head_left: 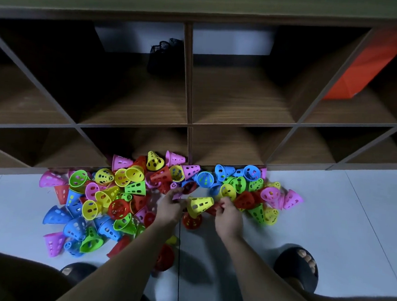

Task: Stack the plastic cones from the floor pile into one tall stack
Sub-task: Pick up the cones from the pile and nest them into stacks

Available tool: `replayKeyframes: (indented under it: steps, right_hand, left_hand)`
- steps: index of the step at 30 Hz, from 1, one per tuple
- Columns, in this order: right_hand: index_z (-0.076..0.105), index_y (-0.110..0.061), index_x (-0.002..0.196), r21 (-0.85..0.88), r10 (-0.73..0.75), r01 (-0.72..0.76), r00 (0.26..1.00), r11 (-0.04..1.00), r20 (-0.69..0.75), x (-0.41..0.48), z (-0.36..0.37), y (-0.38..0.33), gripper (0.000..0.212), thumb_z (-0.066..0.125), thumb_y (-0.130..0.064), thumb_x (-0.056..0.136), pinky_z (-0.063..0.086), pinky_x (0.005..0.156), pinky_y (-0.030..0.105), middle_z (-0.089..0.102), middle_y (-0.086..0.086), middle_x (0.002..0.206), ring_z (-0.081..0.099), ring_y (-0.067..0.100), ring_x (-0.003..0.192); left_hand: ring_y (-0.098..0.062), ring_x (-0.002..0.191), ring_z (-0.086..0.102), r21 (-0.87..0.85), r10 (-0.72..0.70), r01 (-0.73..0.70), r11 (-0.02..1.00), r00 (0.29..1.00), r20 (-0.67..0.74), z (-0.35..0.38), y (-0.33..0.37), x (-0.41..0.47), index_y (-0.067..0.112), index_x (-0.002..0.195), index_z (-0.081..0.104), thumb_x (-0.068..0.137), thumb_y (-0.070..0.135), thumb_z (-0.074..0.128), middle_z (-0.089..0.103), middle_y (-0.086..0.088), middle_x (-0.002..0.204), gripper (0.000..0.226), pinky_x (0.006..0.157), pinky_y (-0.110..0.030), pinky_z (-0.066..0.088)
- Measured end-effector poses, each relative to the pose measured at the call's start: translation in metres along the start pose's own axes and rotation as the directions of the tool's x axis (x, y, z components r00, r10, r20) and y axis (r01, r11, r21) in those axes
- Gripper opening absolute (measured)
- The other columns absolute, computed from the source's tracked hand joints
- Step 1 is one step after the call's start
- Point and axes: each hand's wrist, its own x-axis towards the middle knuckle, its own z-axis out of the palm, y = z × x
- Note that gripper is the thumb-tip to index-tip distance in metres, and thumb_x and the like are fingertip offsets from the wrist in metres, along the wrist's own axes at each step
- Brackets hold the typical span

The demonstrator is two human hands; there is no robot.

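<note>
A shelf is seen at 12 o'clock. Below it, on the floor, the pile of cones is spread. No stack is seen yet, so nearly all seems left to do. 1 yellow cone is gripped by the left hand. At its 3 o'clock the right hand is curled; what is held cannot be told.

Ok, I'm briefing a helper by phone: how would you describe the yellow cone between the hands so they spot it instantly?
The pile of cones lies on the floor below the wooden shelves. At its near edge, the yellow cone sits between the left hand and right hand. Red cones lie nearest it, and its narrow end points toward the right hand.
</note>
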Motion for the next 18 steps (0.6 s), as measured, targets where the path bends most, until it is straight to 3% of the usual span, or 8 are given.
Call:
replayKeyframes:
  steps: [3, 6, 8, 10, 12, 15, 17, 18]
  right_hand:
    - [0.061, -0.029, 0.117, 0.172, 0.062, -0.052, 0.996, 0.984, -0.056, -0.001, -0.009, -0.005, 0.021, 0.063, -0.019, 0.098, 0.058, 0.071, 0.034, 0.078, -0.002, 0.097, 0.073, 0.028, 0.088]
    - [0.063, -0.019, 0.121, 0.348, 0.241, -0.204, 0.968, 0.915, -0.065, 0.001, -0.020, -0.014, 0.023, 0.067, -0.021, 0.098, 0.055, 0.080, 0.030, 0.077, 0.007, 0.109, 0.073, 0.030, 0.099]
    - [0.067, -0.017, 0.117, 0.532, 0.397, -0.344, 0.918, 0.774, 0.015, 0.004, -0.021, -0.018, 0.018, 0.067, -0.019, 0.100, 0.054, 0.066, 0.026, 0.076, 0.009, 0.109, 0.075, 0.026, 0.088]
    - [0.070, -0.016, 0.111, 0.720, 0.512, -0.453, 0.844, 0.525, 0.158, 0.005, -0.022, -0.021, 0.012, 0.063, -0.015, 0.102, 0.047, 0.053, 0.024, 0.075, 0.008, 0.099, 0.071, 0.017, 0.068]
    - [0.071, -0.016, 0.106, 0.773, 0.513, -0.528, 0.800, 0.351, 0.313, 0.003, -0.025, -0.022, 0.012, 0.061, -0.011, 0.103, 0.045, 0.049, 0.024, 0.072, 0.006, 0.090, 0.065, 0.012, 0.061]
    - [0.068, -0.013, 0.104, 0.765, 0.407, -0.618, 0.755, 0.180, 0.514, -0.002, -0.026, -0.027, 0.014, 0.055, -0.007, 0.105, 0.039, 0.049, 0.023, 0.065, 0.005, 0.076, 0.055, 0.011, 0.057]
    - [0.066, -0.011, 0.108, 0.738, 0.359, -0.648, 0.745, 0.189, 0.562, -0.005, -0.023, -0.030, 0.015, 0.053, -0.005, 0.106, 0.037, 0.051, 0.025, 0.064, 0.005, 0.073, 0.054, 0.012, 0.056]
    - [0.068, -0.011, 0.110, 0.716, 0.346, -0.654, 0.748, 0.242, 0.566, -0.007, -0.020, -0.030, 0.017, 0.052, -0.005, 0.106, 0.037, 0.051, 0.025, 0.066, 0.006, 0.075, 0.054, 0.012, 0.057]
  left_hand:
    - [-0.014, 0.074, 0.074, -0.016, -0.006, 0.006, 1.000, 1.000, 0.008, 0.000, -0.003, -0.008, 0.014, 0.120, 0.068, 0.103, 0.004, 0.064, 0.077, -0.013, 0.106, 0.020, 0.056, -0.020, 0.054]
    - [-0.019, 0.079, 0.070, 0.027, 0.006, -0.006, 1.000, 1.000, 0.008, -0.003, -0.008, -0.006, 0.011, 0.115, 0.072, 0.102, 0.003, 0.063, 0.077, -0.018, 0.110, 0.018, 0.054, -0.017, 0.053]
    - [-0.019, 0.080, 0.068, 0.072, 0.007, -0.006, 0.997, 1.000, -0.013, -0.006, -0.014, -0.003, 0.013, 0.115, 0.073, 0.102, 0.002, 0.063, 0.078, -0.014, 0.108, 0.020, 0.055, -0.018, 0.053]
    - [-0.019, 0.079, 0.068, 0.114, 0.009, -0.003, 0.993, 0.999, -0.047, -0.009, -0.021, 0.001, 0.018, 0.111, 0.075, 0.101, 0.005, 0.064, 0.078, -0.011, 0.106, 0.020, 0.061, -0.025, 0.054]
    - [-0.022, 0.080, 0.069, 0.162, 0.004, 0.006, 0.987, 0.998, -0.065, -0.010, -0.028, 0.005, 0.023, 0.106, 0.076, 0.101, 0.008, 0.063, 0.079, -0.010, 0.105, 0.021, 0.069, -0.033, 0.053]
    - [-0.024, 0.081, 0.072, 0.259, 0.012, 0.010, 0.966, 0.996, -0.087, -0.009, -0.037, 0.009, 0.028, 0.103, 0.076, 0.100, 0.010, 0.061, 0.079, -0.006, 0.104, 0.024, 0.069, -0.035, 0.054]
    - [-0.021, 0.075, 0.071, 0.358, 0.052, -0.010, 0.934, 0.993, -0.108, -0.008, -0.040, 0.010, 0.029, 0.109, 0.076, 0.099, 0.008, 0.057, 0.078, -0.002, 0.104, 0.030, 0.061, -0.032, 0.054]
    - [-0.019, 0.072, 0.071, 0.403, 0.072, -0.020, 0.915, 0.991, -0.115, -0.008, -0.041, 0.011, 0.028, 0.112, 0.075, 0.100, 0.006, 0.055, 0.077, -0.001, 0.105, 0.033, 0.056, -0.029, 0.053]
